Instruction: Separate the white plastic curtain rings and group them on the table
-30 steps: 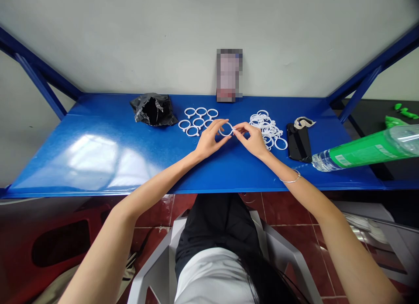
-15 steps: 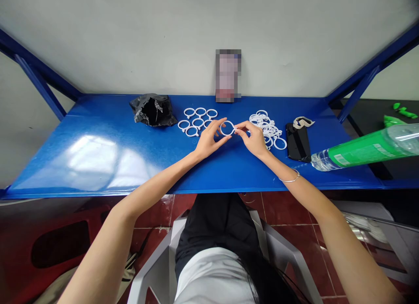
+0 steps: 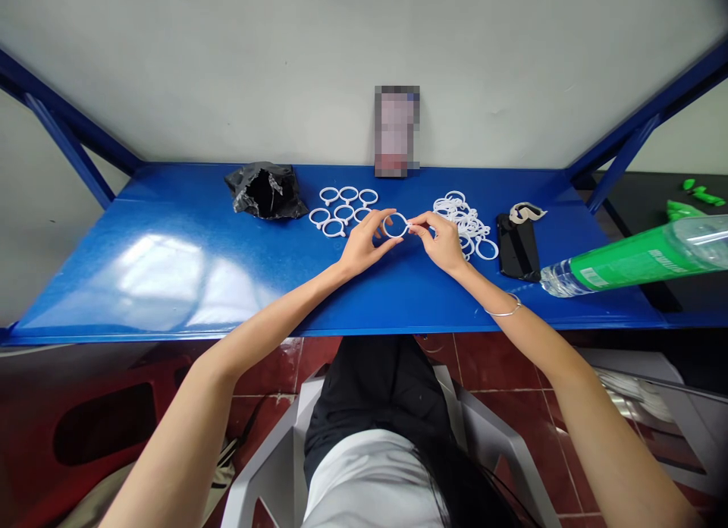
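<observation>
Between my hands is a white plastic curtain ring (image 3: 405, 216) with a small eyelet, held up over the blue table. My left hand (image 3: 362, 245) curves its thumb and fingers around the ring's left side. At the right edge, the thumb and fingertips of my right hand (image 3: 444, 244) pinch the ring by its eyelet. Several similar rings (image 3: 334, 235) lie spread in rows just beyond my left hand, one partly hidden behind its fingers. Behind my right hand sits a heaped pile of white rings (image 3: 467, 224), partly covered by that hand.
A crumpled black plastic bag (image 3: 242, 194) lies open at the left. To the right are a black phone (image 3: 519, 251), a white curved object (image 3: 517, 214) and a green-labelled bottle (image 3: 631, 256) on its side. A blurred upright object (image 3: 395, 130) leans on the wall.
My left fingers and the ring have shifted very slightly. Both hands keep the same hold, and the other rings have not moved.
</observation>
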Motion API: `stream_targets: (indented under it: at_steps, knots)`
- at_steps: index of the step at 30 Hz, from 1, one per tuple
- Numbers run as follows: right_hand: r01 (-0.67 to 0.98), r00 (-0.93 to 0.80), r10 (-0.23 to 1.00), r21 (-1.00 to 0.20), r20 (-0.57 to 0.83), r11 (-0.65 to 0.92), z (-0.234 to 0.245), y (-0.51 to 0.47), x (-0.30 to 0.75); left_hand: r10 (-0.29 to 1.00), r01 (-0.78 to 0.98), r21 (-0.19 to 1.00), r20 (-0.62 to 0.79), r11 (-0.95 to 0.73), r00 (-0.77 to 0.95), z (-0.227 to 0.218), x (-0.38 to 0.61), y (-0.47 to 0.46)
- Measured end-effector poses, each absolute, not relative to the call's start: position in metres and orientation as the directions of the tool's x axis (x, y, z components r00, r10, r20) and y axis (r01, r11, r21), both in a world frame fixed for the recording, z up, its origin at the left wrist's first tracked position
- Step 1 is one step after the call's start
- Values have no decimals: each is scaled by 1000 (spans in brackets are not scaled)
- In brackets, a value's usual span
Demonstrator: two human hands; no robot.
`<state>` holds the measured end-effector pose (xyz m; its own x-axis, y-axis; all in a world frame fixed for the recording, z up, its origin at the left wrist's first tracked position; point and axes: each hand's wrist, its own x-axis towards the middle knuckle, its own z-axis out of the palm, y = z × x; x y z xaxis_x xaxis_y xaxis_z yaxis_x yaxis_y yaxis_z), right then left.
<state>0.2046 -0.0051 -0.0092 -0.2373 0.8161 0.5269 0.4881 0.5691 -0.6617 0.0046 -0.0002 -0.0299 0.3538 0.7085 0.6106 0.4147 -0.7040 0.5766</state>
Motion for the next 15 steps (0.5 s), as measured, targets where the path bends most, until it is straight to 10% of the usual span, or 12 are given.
stream_targets:
  at_steps: [15]
  knots:
    - [480, -260, 830, -679, 494, 555, -9, -5, 203, 729, 423, 596, 594, -682, 340, -35, 4, 4]
